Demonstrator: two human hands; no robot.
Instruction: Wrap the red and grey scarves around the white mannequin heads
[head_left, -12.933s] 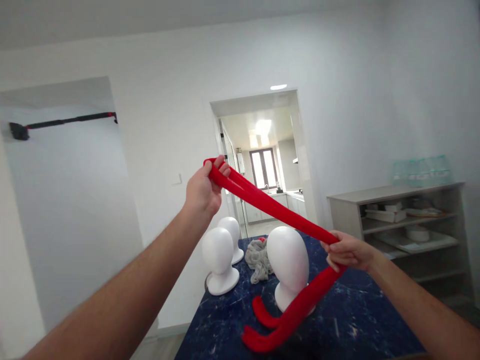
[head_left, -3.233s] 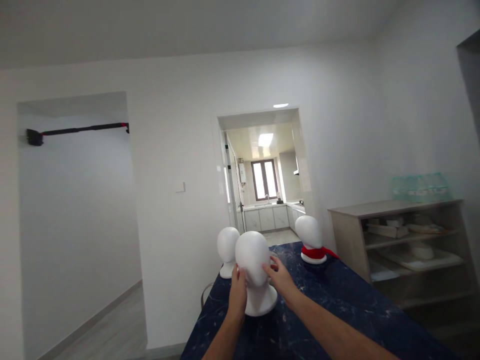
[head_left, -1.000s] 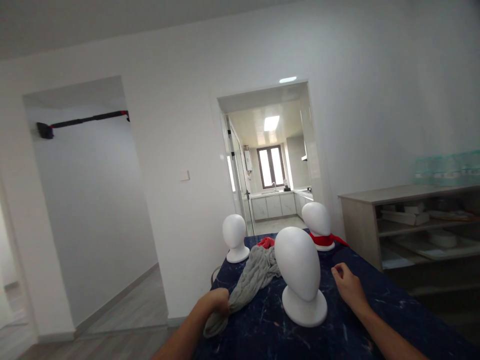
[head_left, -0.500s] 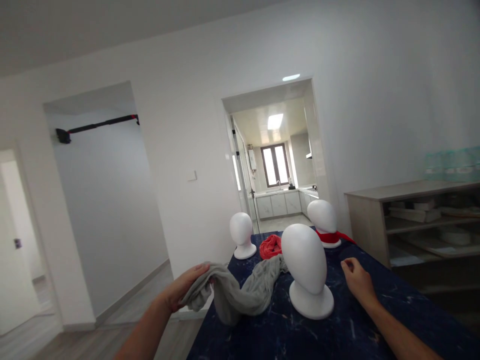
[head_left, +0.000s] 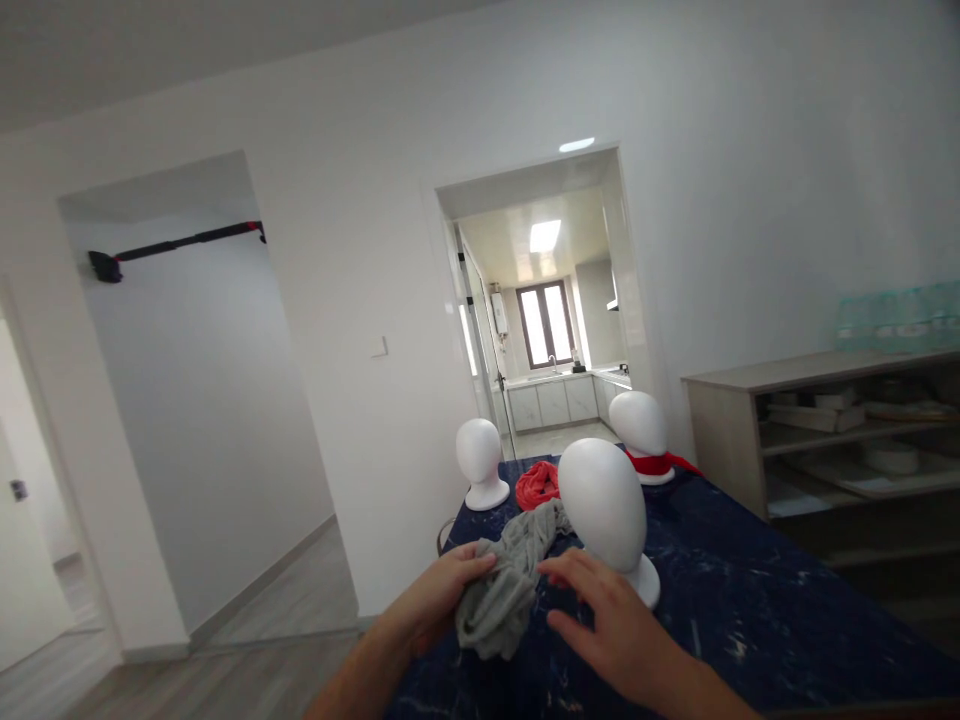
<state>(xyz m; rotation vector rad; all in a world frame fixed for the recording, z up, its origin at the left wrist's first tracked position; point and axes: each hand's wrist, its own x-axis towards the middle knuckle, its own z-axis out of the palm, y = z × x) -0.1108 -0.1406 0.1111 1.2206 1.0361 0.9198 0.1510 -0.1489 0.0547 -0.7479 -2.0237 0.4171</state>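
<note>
Gathering the grey scarf (head_left: 508, 580) at the bottom centre of the frame, we now clutch it in our left hand (head_left: 442, 598) low over the table (head_left: 750, 610); half a second ago it hung out left. Our right hand (head_left: 607, 625), fingers spread and holding nothing, has come across beside it, before the near mannequin head (head_left: 602, 505).

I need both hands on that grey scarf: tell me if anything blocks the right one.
Nothing visible does. The left hand already holds the grey scarf; the right hand hovers open beside it, in front of the nearest foam head.
</note>
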